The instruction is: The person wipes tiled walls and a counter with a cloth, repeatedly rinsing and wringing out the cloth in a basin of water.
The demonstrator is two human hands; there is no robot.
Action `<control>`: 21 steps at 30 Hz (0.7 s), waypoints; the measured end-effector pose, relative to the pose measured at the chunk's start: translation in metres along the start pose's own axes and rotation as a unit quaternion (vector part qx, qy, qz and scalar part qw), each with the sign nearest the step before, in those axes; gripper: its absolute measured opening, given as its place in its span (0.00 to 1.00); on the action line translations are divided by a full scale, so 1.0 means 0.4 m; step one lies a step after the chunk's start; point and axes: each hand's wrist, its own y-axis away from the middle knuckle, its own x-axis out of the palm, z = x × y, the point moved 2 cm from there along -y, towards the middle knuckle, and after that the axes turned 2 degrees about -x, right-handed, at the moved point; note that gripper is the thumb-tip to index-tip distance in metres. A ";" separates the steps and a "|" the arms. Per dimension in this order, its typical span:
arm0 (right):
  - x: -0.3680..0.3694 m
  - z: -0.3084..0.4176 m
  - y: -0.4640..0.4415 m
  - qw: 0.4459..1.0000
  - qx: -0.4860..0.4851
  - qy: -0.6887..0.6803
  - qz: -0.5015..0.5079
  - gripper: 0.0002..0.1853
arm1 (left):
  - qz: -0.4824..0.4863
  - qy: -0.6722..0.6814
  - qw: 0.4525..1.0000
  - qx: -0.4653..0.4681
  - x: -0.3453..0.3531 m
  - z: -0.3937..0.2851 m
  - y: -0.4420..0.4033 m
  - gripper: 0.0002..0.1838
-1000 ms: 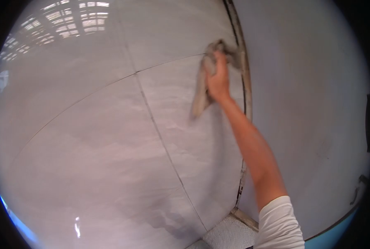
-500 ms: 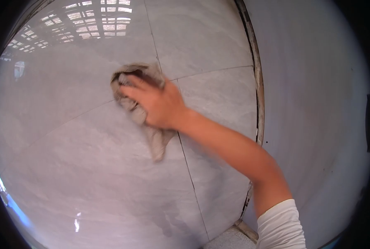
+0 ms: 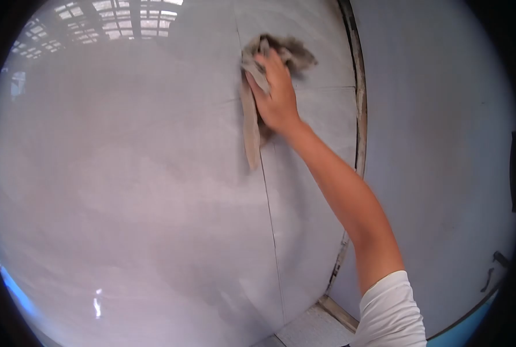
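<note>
My right hand [image 3: 276, 95] presses a crumpled beige-grey cloth [image 3: 251, 124] against a glossy, light grey tiled wall [image 3: 142, 191]. Its fingers are bent over the bunched part of the cloth, and one long end hangs down below the palm. The cloth lies across the upper part of a dark vertical joint between tiles. The bare forearm reaches up from the lower right, with a white sleeve [image 3: 389, 309] above the elbow. My left hand is out of the picture.
A worn frame edge [image 3: 359, 110] borders the tiles on the right. Beyond it stands a smooth pale panel [image 3: 431, 144] with a dark latch-like fitting [image 3: 500, 258] low down. Speckled flooring [image 3: 315, 332] shows at the bottom. Window-grid reflections shine at upper left.
My right hand has carried the cloth up and to the right across the tiles, from left of the vertical joint onto it. The arm is now steeper, and the view has shifted slightly.
</note>
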 end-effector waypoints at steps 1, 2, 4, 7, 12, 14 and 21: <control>-0.018 0.028 0.066 0.998 0.045 -0.048 0.021 0.20 | 0.002 0.000 1.000 0.007 0.004 0.019 0.000 0.30; -0.050 0.068 0.127 0.964 0.177 -0.185 0.068 0.19 | 0.003 -0.002 1.000 0.016 0.008 0.044 0.001 0.30; -0.111 0.156 0.240 0.791 0.417 -0.441 0.079 0.21 | 0.005 -0.014 0.998 0.058 0.018 0.123 -0.016 0.31; -0.160 0.285 0.336 0.571 0.605 -0.553 0.036 0.22 | -0.075 0.204 0.965 0.150 -0.083 -0.109 0.128 0.15; -0.190 0.426 0.419 0.416 0.785 -0.455 0.054 0.21 | 0.034 0.593 0.713 0.371 -0.286 -0.598 0.320 0.23; -0.180 0.428 0.509 0.326 0.692 -0.638 0.088 0.20 | 0.145 0.619 0.614 0.469 -0.306 -0.646 0.315 0.23; -0.215 0.516 0.521 0.313 0.804 -0.482 0.149 0.19 | -0.188 0.641 0.641 0.377 -0.385 -0.664 0.460 0.17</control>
